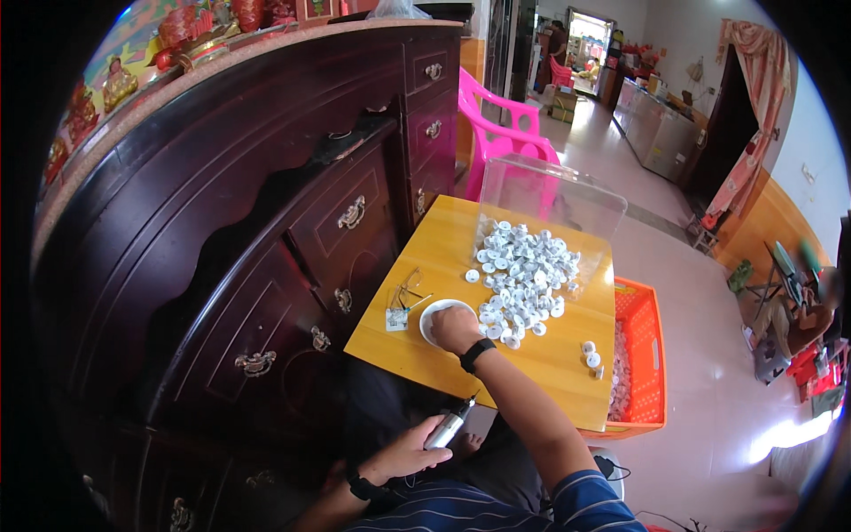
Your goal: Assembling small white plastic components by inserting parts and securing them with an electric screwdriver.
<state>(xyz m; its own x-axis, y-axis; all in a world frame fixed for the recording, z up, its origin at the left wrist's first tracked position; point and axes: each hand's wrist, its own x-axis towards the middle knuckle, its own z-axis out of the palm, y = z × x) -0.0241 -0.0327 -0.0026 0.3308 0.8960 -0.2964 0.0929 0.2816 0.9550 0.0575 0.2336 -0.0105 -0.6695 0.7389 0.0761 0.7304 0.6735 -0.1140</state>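
Note:
In my left hand point(409, 454), below the table's front edge, I hold an electric screwdriver point(447, 429), silver with a dark thin tip that points up and away. My right hand point(456, 332) reaches down into a small white bowl point(428, 332) near the front left of the yellow table point(403, 355). Its fingers are bunched, and the bowl's contents and fingertips are hidden. Right of the bowl lies a heap of small round white plastic parts point(530, 275). A small white piece with thin wires point(396, 319) lies to the bowl's left.
A clear plastic bin point(558, 177) stands tipped behind the heap. An orange basket point(658, 363) with many small parts sits right of the table. Several loose white parts point(592, 360) lie near the right edge. A dark wooden cabinet point(266, 239) borders the left; a pink chair point(505, 133) stands behind.

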